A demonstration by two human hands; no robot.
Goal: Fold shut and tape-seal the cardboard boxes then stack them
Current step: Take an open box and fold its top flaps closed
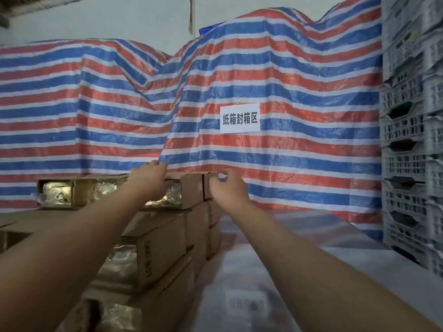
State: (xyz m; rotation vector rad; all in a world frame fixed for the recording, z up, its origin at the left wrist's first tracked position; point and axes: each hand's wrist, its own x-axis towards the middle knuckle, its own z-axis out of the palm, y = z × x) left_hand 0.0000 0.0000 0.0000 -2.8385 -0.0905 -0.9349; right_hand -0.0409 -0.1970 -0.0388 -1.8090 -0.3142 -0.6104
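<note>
- Nearest, bottom left: stacked cardboard boxes [158,255] in several layers on a pale table [299,248], some ends open on shiny wrapped contents.
- Two bare forearms stretched forward over that stack.
- Left hand [149,179] laid over the top box [189,194], fingers hooked over its far edge, gripping it.
- Right hand [227,188] at the right end of the same box, fingers and thumb pinching a small end flap [208,185].
- Further left, same row: another open box [56,194], contents glinting.
- Right edge: tall stack of grey plastic crates [412,144].
- Behind everything: red, white and blue striped tarp [299,75] carrying a white paper sign [240,118].
</note>
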